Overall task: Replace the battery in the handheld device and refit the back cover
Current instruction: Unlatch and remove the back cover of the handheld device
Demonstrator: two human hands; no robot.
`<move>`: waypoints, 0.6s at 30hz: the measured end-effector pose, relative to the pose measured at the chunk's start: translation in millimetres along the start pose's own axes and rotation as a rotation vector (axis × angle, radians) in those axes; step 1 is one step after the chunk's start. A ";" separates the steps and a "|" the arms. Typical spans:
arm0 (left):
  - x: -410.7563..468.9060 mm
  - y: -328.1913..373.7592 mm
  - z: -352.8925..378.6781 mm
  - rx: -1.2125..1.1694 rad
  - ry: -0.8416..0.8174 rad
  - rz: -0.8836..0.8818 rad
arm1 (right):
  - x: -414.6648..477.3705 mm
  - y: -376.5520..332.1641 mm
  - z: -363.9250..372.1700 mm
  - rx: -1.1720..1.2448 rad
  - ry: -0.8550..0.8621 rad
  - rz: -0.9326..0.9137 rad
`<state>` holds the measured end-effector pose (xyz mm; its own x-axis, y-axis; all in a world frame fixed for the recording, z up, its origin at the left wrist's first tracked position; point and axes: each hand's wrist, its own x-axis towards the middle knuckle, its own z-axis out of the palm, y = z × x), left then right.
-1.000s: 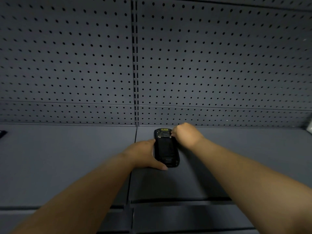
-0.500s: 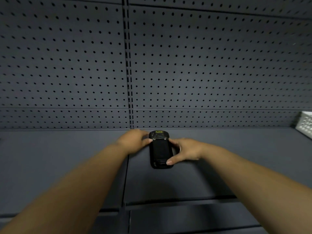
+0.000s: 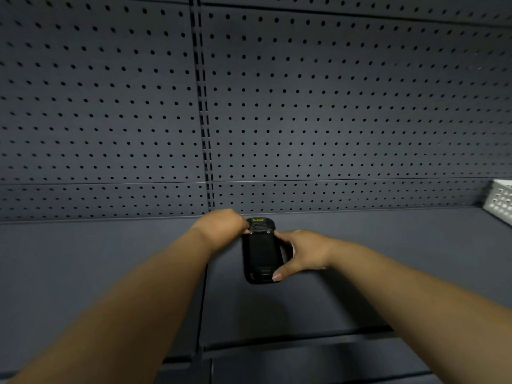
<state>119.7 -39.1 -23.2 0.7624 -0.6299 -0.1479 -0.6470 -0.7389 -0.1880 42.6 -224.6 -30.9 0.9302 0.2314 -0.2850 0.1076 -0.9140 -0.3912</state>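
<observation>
A black handheld device (image 3: 260, 252) lies back up on the dark grey shelf (image 3: 360, 273), its long axis pointing away from me, a yellow label at its far end. My left hand (image 3: 221, 231) is curled against the device's far left corner, fingertips at the top edge. My right hand (image 3: 300, 253) grips the device's right side, thumb resting on the near end of the back cover. The fingers of both hands are partly hidden behind the device.
A dark pegboard wall (image 3: 332, 120) rises right behind the device. A white perforated basket (image 3: 500, 202) stands at the far right of the shelf. A seam between shelf panels (image 3: 203, 300) runs just left of the device.
The hands swapped places: one second ago the left held the device's side and the right was at its top. Since half a second ago both hands keep the same hold.
</observation>
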 end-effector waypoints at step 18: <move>2.3 -5.9 1.1 0.096 0.067 0.151 | -0.6 -1.5 -3.2 -0.064 0.006 -0.008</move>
<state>125.3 -35.9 -23.5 0.6522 -0.7490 -0.1168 -0.7478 -0.6104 -0.2612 43.0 -224.4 -27.4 0.9314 0.2370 -0.2764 0.1372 -0.9317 -0.3364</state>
